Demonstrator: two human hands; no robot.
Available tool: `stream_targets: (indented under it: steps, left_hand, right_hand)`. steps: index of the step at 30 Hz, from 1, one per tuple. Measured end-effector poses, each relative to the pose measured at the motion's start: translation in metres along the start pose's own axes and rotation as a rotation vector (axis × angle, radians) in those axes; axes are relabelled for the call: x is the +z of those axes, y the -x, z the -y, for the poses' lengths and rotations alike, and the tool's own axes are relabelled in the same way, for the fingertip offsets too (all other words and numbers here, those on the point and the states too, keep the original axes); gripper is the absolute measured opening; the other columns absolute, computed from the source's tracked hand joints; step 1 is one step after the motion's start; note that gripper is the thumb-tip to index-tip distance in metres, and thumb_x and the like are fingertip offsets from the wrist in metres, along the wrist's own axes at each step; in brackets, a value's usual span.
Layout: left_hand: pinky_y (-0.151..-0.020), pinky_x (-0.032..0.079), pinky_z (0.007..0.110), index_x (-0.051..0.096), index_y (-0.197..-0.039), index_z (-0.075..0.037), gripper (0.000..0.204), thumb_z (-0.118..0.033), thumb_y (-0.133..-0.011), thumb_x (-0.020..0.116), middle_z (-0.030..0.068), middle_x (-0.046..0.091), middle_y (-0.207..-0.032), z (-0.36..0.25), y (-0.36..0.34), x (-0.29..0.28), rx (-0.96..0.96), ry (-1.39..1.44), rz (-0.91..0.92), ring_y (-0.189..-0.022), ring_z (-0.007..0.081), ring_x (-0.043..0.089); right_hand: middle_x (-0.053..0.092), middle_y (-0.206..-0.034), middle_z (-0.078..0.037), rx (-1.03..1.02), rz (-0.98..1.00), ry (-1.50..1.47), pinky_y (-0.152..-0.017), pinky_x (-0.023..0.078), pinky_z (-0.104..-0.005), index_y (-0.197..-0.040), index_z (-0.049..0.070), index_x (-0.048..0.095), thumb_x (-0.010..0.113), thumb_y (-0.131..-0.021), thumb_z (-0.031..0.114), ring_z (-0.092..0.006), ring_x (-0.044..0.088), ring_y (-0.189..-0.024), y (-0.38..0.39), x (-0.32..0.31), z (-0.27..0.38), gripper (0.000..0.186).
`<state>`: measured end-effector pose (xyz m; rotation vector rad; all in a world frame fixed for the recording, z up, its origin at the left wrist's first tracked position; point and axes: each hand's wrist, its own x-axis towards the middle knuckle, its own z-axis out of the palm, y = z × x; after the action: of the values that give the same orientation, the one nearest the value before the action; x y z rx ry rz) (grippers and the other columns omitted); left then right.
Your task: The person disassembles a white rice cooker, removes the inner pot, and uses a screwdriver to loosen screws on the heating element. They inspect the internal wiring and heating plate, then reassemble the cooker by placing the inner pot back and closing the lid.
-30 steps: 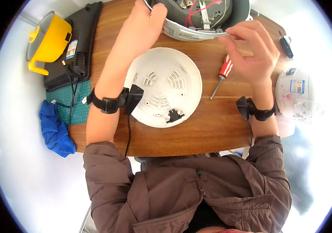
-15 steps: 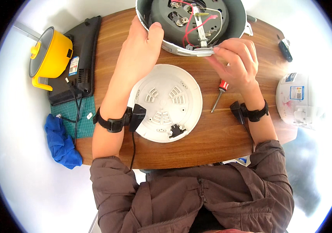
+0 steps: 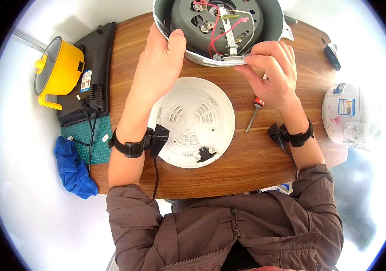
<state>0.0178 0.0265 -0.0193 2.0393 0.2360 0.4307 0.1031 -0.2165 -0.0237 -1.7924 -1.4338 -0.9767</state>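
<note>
Grasped the left near rim of the open appliance body [image 3: 240,31] with the left hand [image 3: 162,61] and pinched its near edge with the right hand [image 3: 272,72], at the far side of the surface [image 3: 256,153], beyond the white cover [image 3: 193,113]. Called, most likely, for steady left support, light right-side pressure and red wires [image 3: 244,20] kept clear of the rim. Looked round, pale outside, grey within, with a metal bracket [image 3: 229,38] across a dark disc [image 3: 188,34].

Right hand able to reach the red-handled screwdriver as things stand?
Likely yes: the screwdriver lies on the brown wooden table, partly hidden behind the right hand, nothing visibly blocking; but its fingers must first leave the round grey housing.
</note>
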Motion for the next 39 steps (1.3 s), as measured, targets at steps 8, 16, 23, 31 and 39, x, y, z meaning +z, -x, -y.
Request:
stream_targets:
  steps: [8, 16, 23, 31, 39]
  left_hand:
    - [-0.106, 0.045, 0.049, 0.044, -0.146, -0.001, 0.061, -0.044, -0.103, 0.045, 0.0292, 0.058, -0.138, -0.006, 0.003, 0.0, -0.025, 0.011, 0.006, -0.126, 0.0483, 0.058]
    - [-0.065, 0.059, 0.034, 0.039, -0.148, -0.004, 0.065, -0.051, -0.104, 0.041, 0.0145, 0.067, -0.11, 0.003, 0.0, 0.0, 0.048, -0.078, 0.01, -0.084, 0.0212, 0.07]
    - [-0.065, 0.059, 0.033, 0.04, -0.147, -0.001, 0.062, -0.047, -0.105, 0.04, 0.0165, 0.067, -0.111, 0.004, -0.001, -0.001, 0.074, -0.113, 0.003, -0.083, 0.0215, 0.07]
    - [-0.066, 0.059, 0.034, 0.038, -0.147, -0.001, 0.062, -0.047, -0.105, 0.04, 0.0168, 0.069, -0.11, 0.004, 0.0, -0.002, 0.04, -0.117, 0.022, -0.083, 0.0218, 0.071]
    - [-0.068, 0.06, 0.035, 0.039, -0.146, -0.001, 0.063, -0.048, -0.105, 0.04, 0.0172, 0.068, -0.113, 0.006, -0.001, -0.001, 0.076, -0.103, 0.016, -0.086, 0.0226, 0.073]
  right_hand:
    - [0.061, -0.099, -0.001, 0.11, 0.078, -0.003, -0.079, 0.04, -0.037, -0.097, 0.013, 0.065, 0.091, -0.068, 0.016, -0.0237, 0.057, -0.087, 0.003, -0.001, 0.002, 0.039]
    - [0.061, -0.099, -0.001, 0.102, 0.078, -0.004, -0.079, 0.039, -0.0369, -0.094, 0.013, 0.065, 0.091, -0.069, 0.018, -0.0231, 0.057, -0.088, 0.004, 0.0, 0.001, 0.036]
    - [0.061, -0.099, -0.001, 0.115, 0.089, -0.017, -0.08, 0.039, -0.0365, -0.093, 0.013, 0.064, 0.092, -0.068, 0.019, -0.0224, 0.058, -0.088, 0.001, -0.002, 0.002, 0.038]
    - [0.06, -0.1, -0.001, 0.11, 0.101, 0.002, -0.079, 0.039, -0.0366, -0.094, 0.012, 0.064, 0.092, -0.068, 0.02, -0.0224, 0.057, -0.088, 0.003, 0.0, -0.001, 0.039]
    - [0.06, -0.099, -0.001, 0.133, 0.123, 0.047, -0.078, 0.039, -0.0358, -0.093, 0.012, 0.065, 0.092, -0.066, 0.021, -0.0228, 0.057, -0.088, 0.001, -0.002, 0.004, 0.038]
